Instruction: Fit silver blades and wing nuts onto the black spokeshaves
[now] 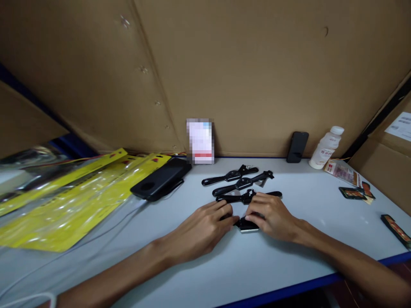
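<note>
Low in the middle, a black spokeshave (249,225) with a pale blade edge lies between my two hands. My left hand (210,222) is closed around its left end, thumb and forefinger towards the centre. The fingers of my right hand (271,216) pinch its right part, which they largely hide. Just beyond is another black spokeshave (236,198), its right part passing behind my right hand. Two more, a middle spokeshave (242,184) and a far spokeshave (231,175), lie in a row behind it, the far one with a shiny metal piece.
Yellow-backed clear plastic packages (80,201) cover the left of the table, beside a black power bank (160,179) with a white cable. A lit phone (201,143), a dark phone (298,147) and a bottle (326,147) stand along the cardboard wall. Small packets (351,192) lie right.
</note>
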Demonstrator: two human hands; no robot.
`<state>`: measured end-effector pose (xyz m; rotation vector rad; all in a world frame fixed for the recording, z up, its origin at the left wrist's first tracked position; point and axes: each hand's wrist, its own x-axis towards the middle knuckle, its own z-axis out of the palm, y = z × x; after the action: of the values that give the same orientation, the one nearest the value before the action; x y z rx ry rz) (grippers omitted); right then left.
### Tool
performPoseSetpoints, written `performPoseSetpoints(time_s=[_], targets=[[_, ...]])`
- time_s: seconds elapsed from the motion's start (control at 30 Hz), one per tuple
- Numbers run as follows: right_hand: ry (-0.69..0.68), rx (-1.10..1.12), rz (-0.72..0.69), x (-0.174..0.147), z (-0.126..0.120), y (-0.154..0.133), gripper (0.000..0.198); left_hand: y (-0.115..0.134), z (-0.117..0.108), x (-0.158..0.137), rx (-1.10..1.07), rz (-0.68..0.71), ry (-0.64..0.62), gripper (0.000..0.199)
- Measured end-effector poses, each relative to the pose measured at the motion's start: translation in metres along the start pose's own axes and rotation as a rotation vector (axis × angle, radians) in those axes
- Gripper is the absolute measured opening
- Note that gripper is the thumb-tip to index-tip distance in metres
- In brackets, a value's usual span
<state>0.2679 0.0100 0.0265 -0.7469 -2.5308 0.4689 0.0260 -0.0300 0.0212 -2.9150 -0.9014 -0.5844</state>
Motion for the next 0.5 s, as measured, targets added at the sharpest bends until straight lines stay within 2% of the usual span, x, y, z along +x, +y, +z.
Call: performPoseSetpoints(time_s=[0.07, 0.2, 0.27, 0.5], targets=[[0.012, 0.043, 0.091, 0.002, -0.001, -0.004, 0.009, 0.0, 0.0, 0.0, -0.029, -0.023, -0.003, 0.023], [-0.017, 0.271, 0.371, 0.009, -0.004, -0.012, 0.015, -0.001, 0.001, -0.002, -0.056, -0.046, -0.01, 0.023], [-0.033, 0.301, 0.439, 0.011, -0.007, -0.012, 0.015, -0.001, 0.002, -0.002, -0.059, -0.045, -0.008, 0.024], [-0.013, -0.041, 0.312, 0.009, -0.007, -0.005, 0.022, -0.001, 0.002, -0.002, -0.066, -0.036, 0.001, 0.025]])
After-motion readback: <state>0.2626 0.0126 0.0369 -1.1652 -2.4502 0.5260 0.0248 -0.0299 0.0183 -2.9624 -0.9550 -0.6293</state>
